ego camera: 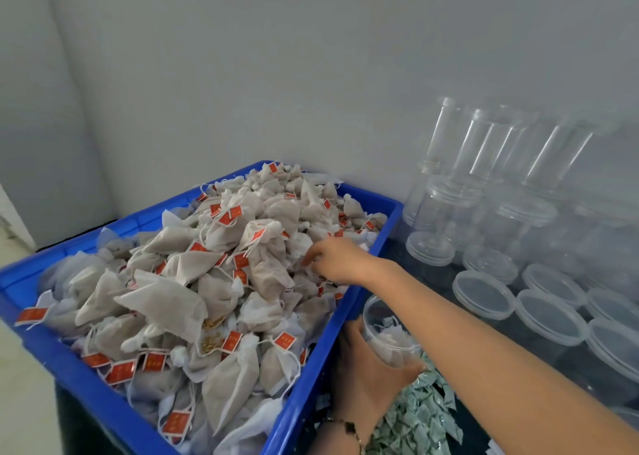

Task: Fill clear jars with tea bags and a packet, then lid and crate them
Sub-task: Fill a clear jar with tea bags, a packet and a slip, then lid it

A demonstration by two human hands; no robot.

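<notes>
Reaching across the middle of the frame, your right hand lies on the heap of tea bags that fills the blue crate in the lower left; its fingers are curled down among the bags, but you cannot tell whether they have pinched one. Your left hand, low in the centre, grips a clear jar just beside the crate's right wall, its mouth tilted toward the heap and a few tea bags already inside. Below that hand a pile of small green packets lies on the dark table. At right stand empty clear jars, some upside down, with lidded ones nearer the bottom edge.
</notes>
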